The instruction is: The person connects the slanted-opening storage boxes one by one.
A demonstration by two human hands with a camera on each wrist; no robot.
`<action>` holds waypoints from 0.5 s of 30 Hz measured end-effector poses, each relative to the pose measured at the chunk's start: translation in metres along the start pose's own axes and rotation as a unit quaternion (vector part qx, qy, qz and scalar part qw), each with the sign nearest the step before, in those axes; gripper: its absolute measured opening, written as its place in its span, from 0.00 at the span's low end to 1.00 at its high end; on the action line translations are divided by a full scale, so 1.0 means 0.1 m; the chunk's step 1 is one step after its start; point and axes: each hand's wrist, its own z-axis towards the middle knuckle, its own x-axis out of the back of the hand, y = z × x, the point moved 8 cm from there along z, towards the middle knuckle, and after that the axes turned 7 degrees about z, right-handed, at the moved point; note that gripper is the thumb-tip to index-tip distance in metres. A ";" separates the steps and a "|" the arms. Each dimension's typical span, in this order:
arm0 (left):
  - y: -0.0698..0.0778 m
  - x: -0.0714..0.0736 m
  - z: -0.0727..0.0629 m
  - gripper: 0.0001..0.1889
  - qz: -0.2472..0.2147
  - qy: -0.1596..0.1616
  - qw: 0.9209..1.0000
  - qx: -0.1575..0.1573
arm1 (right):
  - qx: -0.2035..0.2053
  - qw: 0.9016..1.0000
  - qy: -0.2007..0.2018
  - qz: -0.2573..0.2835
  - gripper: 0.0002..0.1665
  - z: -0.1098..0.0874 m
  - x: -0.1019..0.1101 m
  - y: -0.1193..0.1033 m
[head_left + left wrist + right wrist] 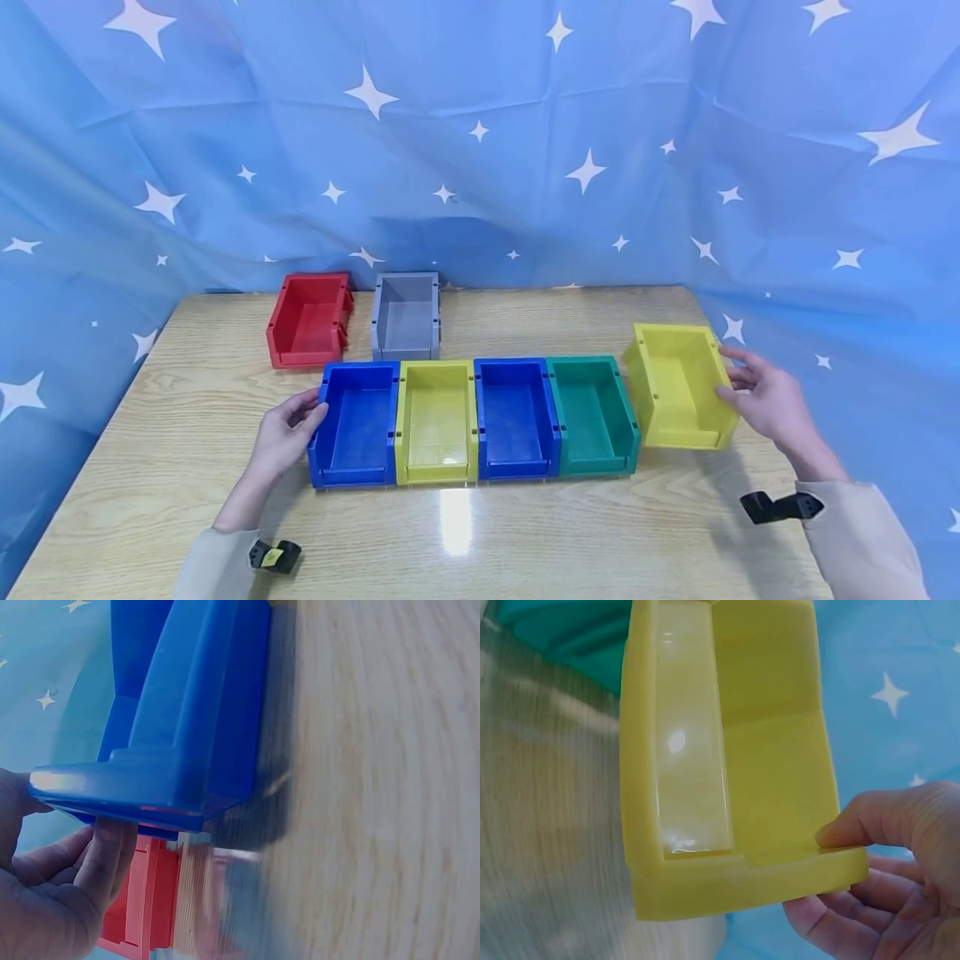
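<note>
My left hand [283, 435] pinches the left wall of a blue plastic bin [360, 423], thumb inside the rim and fingers outside in the left wrist view. That bin is the leftmost in a side-by-side row with a yellow bin [438, 417], a second blue bin [515, 421] and a green bin [592, 417]. At the row's right end, my right hand [772, 402] grips another yellow bin [681, 387] by its right wall. This bin is tilted and raised over the table, its left side close beside the green bin; in the right wrist view the thumb presses inside its wall.
Behind the row, a red bin [309, 323] and a grey bin [407, 315] stand at the back left of the wooden table [525, 542]. A blue curtain [480, 167] with white stars hangs along the back and both sides.
</note>
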 end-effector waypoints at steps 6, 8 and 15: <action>-0.01 0.00 0.01 0.22 -0.004 0.003 1.000 -0.003 | 0.005 1.000 -0.006 -0.001 0.35 -0.04 -0.02 0.02; -0.01 0.00 0.01 0.22 -0.003 0.004 1.000 -0.005 | -0.001 1.000 -0.009 0.002 0.35 -0.05 -0.02 0.03; -0.02 -0.01 0.01 0.21 -0.002 0.004 1.000 -0.003 | -0.008 1.000 -0.012 0.014 0.35 -0.10 0.02 0.05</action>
